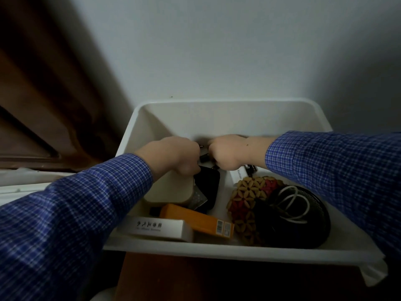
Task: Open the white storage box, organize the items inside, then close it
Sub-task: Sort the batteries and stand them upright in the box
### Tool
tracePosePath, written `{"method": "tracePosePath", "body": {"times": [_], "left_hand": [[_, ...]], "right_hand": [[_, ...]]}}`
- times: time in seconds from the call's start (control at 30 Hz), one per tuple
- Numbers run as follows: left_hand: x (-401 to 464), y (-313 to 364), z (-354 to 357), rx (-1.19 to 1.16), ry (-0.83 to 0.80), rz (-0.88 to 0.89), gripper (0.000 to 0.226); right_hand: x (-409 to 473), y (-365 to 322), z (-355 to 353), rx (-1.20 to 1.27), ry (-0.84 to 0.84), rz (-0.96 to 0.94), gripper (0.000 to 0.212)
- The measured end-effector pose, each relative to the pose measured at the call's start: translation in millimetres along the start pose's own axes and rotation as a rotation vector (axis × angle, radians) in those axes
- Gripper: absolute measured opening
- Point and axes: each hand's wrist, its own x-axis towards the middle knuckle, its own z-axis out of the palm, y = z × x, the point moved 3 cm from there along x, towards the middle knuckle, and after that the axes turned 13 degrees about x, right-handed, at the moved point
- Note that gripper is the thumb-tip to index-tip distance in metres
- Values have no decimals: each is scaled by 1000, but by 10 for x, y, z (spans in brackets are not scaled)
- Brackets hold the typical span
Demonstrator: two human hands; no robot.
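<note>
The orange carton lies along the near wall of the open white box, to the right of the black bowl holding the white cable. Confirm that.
Wrong side. In the head view the orange carton lies left of the black bowl holding the white cable. It is along the near wall of the open white box.

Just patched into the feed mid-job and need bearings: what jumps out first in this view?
Two hands meet at the far middle of the open white storage box, the left hand and right hand both curled around small dark items between them. Near right sits a black round object holding a white cable, beside a red and tan beaded ball; near left, an orange box.
</note>
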Motion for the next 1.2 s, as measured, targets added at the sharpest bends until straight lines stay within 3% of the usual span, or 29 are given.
{"method": "tracePosePath", "body": {"times": [0.1,0.23,0.4,0.47,0.57,0.67,0.73,0.87,1.0,1.1,1.2], "left_hand": [[-62,-103,12,-118,-32,-3,31],[-192,-248,-46,-321,-23,-4,33],[-413,-128,-338,-411,245,57,31],[-550,71,-477,-539,332,157,30],[-711,451,-567,-686,272,337,27],[-735,758,-548,-652,168,417,28],[-705,864,-537,-671,123,424,28],[-649,891,-560,-812,22,397,24],[-588,913,-571,-836,11,372,19],[-574,910,-552,-837,-25,390,19],[-552,753,-506,-743,-70,368,20]], "right_hand": [[-64,-9,-113,70,12,48,21],[-467,-9,-464,198,214,-5,26],[-1375,105,-834,702,329,119,25],[-1778,91,-892,777,318,145,20],[-2369,-33,-973,700,312,125,6],[-2732,-107,-892,737,300,151,25],[-2778,-184,-717,744,293,162,30],[-2690,-325,-334,655,227,111,18],[-2683,-312,-227,649,78,143,28],[-2713,-245,-373,716,176,149,14],[-2644,-68,-519,674,303,195,14]]}}
